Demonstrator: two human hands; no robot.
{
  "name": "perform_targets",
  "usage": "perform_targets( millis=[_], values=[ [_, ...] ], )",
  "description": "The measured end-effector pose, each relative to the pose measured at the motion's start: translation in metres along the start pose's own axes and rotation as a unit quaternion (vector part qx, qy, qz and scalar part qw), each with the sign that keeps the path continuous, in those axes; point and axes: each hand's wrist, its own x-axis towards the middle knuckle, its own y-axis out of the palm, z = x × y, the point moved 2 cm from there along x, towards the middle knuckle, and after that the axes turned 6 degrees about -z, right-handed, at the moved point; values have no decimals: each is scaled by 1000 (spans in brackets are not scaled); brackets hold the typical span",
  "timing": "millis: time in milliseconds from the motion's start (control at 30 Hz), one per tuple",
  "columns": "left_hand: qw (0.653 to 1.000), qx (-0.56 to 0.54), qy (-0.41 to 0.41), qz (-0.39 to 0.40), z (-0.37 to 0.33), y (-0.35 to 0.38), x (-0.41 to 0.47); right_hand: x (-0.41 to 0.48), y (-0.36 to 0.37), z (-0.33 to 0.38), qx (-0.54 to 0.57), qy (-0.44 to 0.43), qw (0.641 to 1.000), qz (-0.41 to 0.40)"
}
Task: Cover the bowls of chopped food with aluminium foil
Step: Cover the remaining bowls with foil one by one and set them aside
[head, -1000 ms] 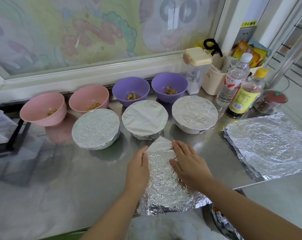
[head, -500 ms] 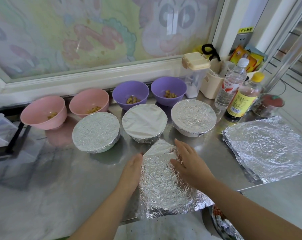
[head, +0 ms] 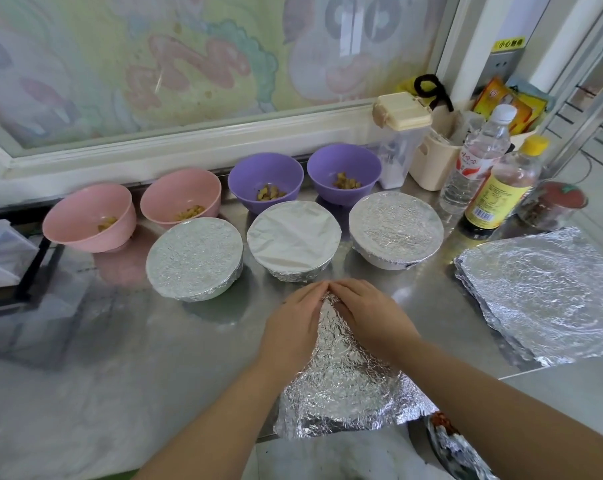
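Both hands lie on a crinkled foil sheet (head: 345, 386) at the near edge of the steel surface (head: 120, 341). The left hand (head: 293, 327) and right hand (head: 372, 317) press it with fairly straight fingers, fingertips meeting at its far corner; neither plainly pinches it. The sheet's near edge hangs over the lip. Whether a bowl sits beneath, I cannot tell.

Three foil-covered bowls (head: 194, 258) stand just beyond. Two pink bowls (head: 88, 220) and two purple bowls (head: 265, 178) of chopped food stand uncovered at the back. A stack of foil sheets (head: 542, 292) lies to the right.

The foil looks very light and thin, likely to tear and to hold any crease — best lifted by two opposite edges, kept taut, then moulded gently round a rim.
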Motion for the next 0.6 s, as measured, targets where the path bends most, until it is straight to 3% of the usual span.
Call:
perform_targets(
  millis=[267,433,600],
  values=[
    [983,-121,-134,43,5,-5,13,0,-1,5,-53,-3,999,-1],
    [944,-243,-220,36,8,-6,8,-1,-2,7,-76,-22,997,-20],
    [908,-303,-289,30,7,-6,6,-1,-2,7,-73,-18,997,14]
  ],
)
